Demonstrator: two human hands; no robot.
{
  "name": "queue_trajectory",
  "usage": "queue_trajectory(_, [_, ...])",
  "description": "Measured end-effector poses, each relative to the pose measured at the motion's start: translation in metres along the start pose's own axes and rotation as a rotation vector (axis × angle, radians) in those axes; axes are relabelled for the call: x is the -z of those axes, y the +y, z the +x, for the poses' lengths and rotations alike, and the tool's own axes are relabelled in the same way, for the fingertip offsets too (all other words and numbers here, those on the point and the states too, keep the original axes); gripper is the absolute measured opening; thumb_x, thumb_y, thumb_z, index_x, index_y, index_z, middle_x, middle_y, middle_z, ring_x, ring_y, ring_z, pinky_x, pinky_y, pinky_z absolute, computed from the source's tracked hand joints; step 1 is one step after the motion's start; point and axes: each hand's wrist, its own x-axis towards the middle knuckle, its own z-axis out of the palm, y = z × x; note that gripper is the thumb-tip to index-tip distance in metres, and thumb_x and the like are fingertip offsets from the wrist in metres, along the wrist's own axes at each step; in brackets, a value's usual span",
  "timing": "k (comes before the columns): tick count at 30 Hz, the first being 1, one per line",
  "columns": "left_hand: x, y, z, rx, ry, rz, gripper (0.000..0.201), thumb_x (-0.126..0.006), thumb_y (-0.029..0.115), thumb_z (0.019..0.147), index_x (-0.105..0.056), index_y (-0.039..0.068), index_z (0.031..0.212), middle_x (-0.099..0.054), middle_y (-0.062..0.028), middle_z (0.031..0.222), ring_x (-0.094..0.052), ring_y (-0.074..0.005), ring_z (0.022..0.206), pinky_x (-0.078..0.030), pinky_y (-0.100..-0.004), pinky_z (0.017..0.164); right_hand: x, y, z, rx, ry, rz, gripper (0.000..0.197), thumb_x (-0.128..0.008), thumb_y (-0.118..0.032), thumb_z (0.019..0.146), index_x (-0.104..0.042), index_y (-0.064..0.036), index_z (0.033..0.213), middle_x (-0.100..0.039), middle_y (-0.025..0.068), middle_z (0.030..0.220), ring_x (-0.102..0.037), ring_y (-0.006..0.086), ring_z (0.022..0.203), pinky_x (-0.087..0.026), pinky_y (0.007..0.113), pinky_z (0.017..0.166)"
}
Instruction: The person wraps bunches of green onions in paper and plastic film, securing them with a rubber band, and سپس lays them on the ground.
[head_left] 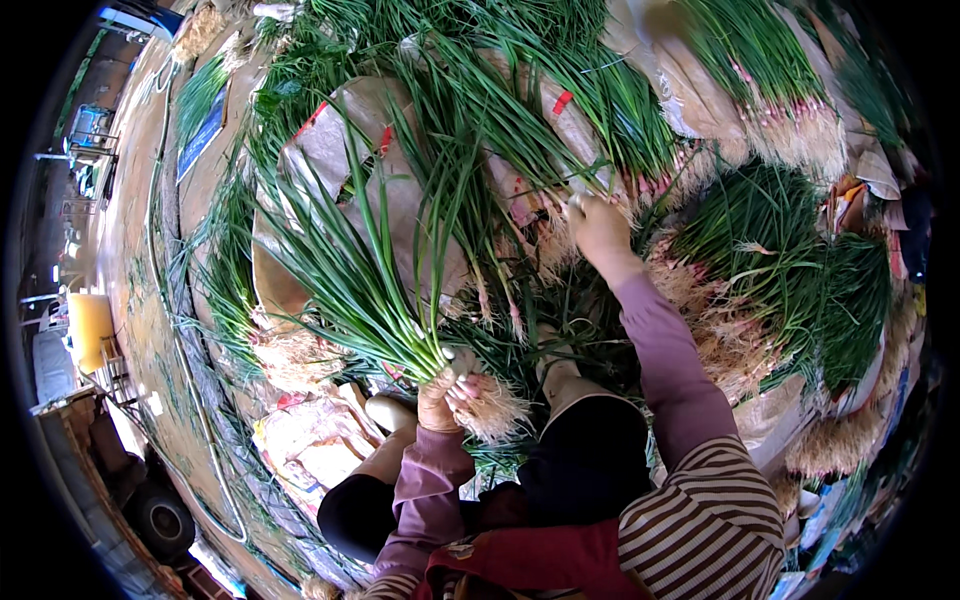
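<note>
My left hand (440, 400) is closed around a bunch of spring onions (395, 325), just above its pinkish bulbs. The bunch's pale roots (492, 410) stick out to the right of the fist, and its long green leaves fan up and to the left. Farther ahead, my right hand (603, 240) has its fingers closed at the root end of other spring onions (520, 150) lying on pale sacks. A few single stalks (482, 285) hang loose to the left of that hand. The fingertips are partly hidden among the stalks.
More spring onions lie in heaps at right (770, 250), far right (770, 90) and left (230, 270). A crumpled pale sack (320, 440) is by my left foot. Along the left, a hose (160, 250) crosses the floor near a yellow container (90, 330) and a wheel (163, 520).
</note>
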Motion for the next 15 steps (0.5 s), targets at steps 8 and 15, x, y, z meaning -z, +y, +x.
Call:
queue_trajectory(8, [-0.007, -0.003, 0.012, 0.149, 0.143, 0.089, 0.026, -0.053, 0.016, 0.083, -0.056, -0.005, 0.098, -0.058, -0.0077, 0.077, -0.05, -0.0122, 0.059, -0.039, -0.0211, 0.055, -0.01, -0.037, -0.059, 0.199, -0.211, 0.316, 0.016, -0.058, -0.019, 0.076, -0.06, -0.0035, 0.078, -0.057, 0.0103, 0.063, -0.055, 0.0241, 0.054, -0.046, 0.035, 0.055])
queue_trajectory(15, [-0.003, -0.01, 0.013, 0.245, 0.119, 0.17, 0.023, -0.056, 0.016, 0.082, -0.061, -0.006, 0.089, -0.06, -0.0087, 0.062, -0.055, -0.013, 0.051, -0.041, -0.0197, 0.05, -0.03, -0.044, -0.116, 0.276, -0.883, 0.713, 0.028, -0.055, -0.026, 0.086, -0.057, 0.0023, 0.083, -0.056, 0.0081, 0.066, -0.052, 0.011, 0.061, -0.043, 0.03, 0.058])
